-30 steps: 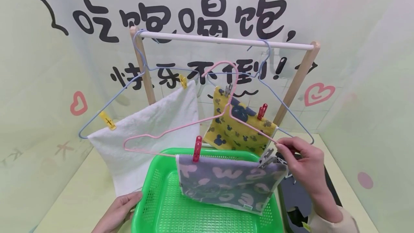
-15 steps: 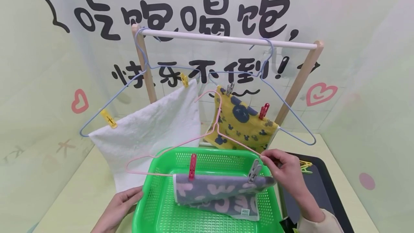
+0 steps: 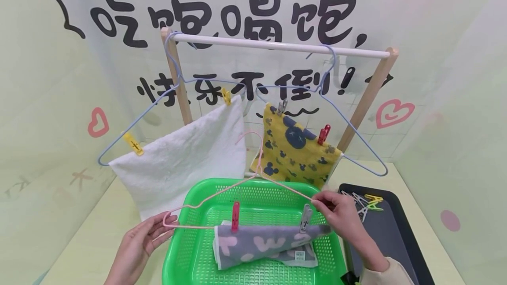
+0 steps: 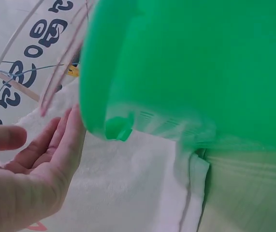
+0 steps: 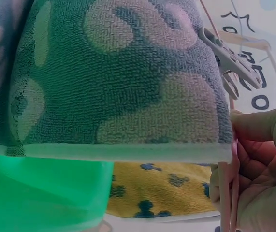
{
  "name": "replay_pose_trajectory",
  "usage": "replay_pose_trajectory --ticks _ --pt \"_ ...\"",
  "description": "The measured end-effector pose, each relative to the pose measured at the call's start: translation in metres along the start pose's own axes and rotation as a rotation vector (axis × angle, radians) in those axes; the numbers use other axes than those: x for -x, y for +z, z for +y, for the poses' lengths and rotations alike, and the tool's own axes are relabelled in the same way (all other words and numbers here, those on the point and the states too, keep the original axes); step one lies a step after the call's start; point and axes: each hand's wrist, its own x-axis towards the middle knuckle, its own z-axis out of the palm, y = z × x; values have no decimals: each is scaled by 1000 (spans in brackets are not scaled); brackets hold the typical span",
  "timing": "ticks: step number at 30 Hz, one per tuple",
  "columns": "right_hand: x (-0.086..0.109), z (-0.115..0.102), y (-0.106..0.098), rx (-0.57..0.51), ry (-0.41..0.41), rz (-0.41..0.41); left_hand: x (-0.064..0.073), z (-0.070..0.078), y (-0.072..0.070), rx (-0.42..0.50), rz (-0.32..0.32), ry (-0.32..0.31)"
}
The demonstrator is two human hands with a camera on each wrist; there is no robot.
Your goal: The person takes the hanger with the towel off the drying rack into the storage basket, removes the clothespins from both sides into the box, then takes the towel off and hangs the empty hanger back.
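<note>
A pink clothes hanger is tilted over the green basket. My right hand pinches its right end between thumb and fingers. A grey-purple towel with pale pink lettering hangs from the hanger's lower bar and droops in folds into the basket. One red clothespin and one grey clothespin clip it on. At the hanger's left end, my left hand has its fingers extended and thumb apart, beside the basket rim. In the left wrist view a gap shows between that hand's thumb and fingers.
Behind stands a rack with a white rod. Two blue hangers on it carry a white towel and a yellow patterned towel, both clipped. A dark tray at right holds several clothespins.
The pink hanger and its towel have come down and slightly left with my right hand, and the towel has folded into the basket. My left hand has moved from the basket rim to the hanger's left end.
</note>
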Motion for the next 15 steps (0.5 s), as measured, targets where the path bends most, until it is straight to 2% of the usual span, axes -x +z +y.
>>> replay_pose_trajectory --ticks 4,5,7,10,15 --pt "2 2 4 3 28 -38 3 23 34 17 -45 -51" --pt "2 3 5 3 34 -48 4 29 43 -4 -25 -78" --pt "3 4 7 11 47 -66 5 34 51 3 -45 -99" --pt "3 4 9 20 80 -94 5 37 56 12 -90 -117" --pt "3 2 9 -1 176 -157 4 35 52 18 -140 -156"
